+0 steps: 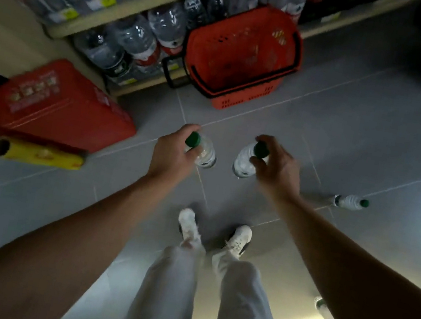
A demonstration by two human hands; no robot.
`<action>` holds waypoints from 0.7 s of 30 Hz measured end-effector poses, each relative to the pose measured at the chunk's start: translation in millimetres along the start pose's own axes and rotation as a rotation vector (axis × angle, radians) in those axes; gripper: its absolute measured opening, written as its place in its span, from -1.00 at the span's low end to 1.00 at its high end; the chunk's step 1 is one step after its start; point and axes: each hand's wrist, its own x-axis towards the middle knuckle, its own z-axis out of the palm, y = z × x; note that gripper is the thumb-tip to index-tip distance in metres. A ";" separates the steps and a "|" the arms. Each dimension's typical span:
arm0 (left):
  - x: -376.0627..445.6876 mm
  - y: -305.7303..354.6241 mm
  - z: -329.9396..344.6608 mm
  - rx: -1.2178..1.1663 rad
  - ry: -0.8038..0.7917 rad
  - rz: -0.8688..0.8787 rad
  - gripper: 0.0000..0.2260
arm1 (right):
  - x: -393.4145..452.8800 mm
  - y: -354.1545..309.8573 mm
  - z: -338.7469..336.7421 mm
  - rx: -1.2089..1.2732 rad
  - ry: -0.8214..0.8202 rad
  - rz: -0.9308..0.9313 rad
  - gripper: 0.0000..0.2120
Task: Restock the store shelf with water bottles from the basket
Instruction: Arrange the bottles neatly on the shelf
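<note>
The person stands on the grey tiled floor [351, 122] facing the shelf [93, 22], a green-capped water bottle in each hand — the left hand [174, 153] grasps one bottle [206, 153] at its neck, the right hand [275, 168] clasps the other [244, 162] the same way. The orange basket [241, 55] sits on the floor against the shelf's bottom edge. Another bottle [351, 202] lies on its side on the tiles to the right, near the right forearm.
</note>
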 end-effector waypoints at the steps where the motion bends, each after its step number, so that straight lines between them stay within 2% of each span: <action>1: -12.4 -3.1 -18.7 0.004 0.024 -0.014 -0.63 | -7.4 -18.3 0.4 -0.006 -0.029 -0.039 -0.61; 9: -107.2 -21.7 -154.2 -0.002 0.244 -0.050 -0.63 | -57.6 -157.2 5.8 -0.051 -0.095 -0.282 -0.67; 15: -149.7 -31.3 -243.2 -0.060 0.414 0.011 -0.64 | -86.1 -253.6 1.6 -0.044 -0.045 -0.427 -0.67; 21: -174.6 -10.2 -339.5 -0.120 0.571 0.123 -0.65 | -105.3 -355.4 -18.1 -0.004 0.010 -0.578 -0.72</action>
